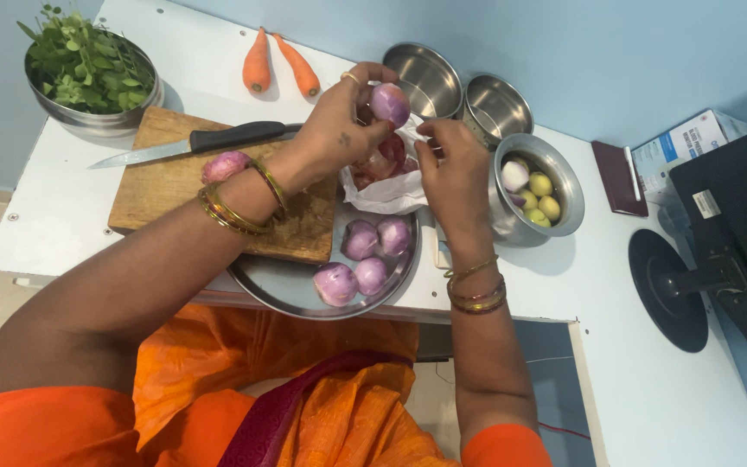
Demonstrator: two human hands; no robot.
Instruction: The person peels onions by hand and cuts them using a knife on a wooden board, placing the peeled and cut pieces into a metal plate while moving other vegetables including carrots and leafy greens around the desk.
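My left hand holds a peeled purple onion up above the table by its fingertips. Just to the right, my right hand has its fingers curled over a white bag with red onion peels in it. Below the hands, a round steel plate carries several peeled onions. One more onion lies on the wooden cutting board, beside a black-handled knife.
A steel bowl of green leaves stands at the back left. Two carrots lie at the back. Two empty steel bowls and a steel pot with small pieces sit to the right. A dark monitor stand is far right.
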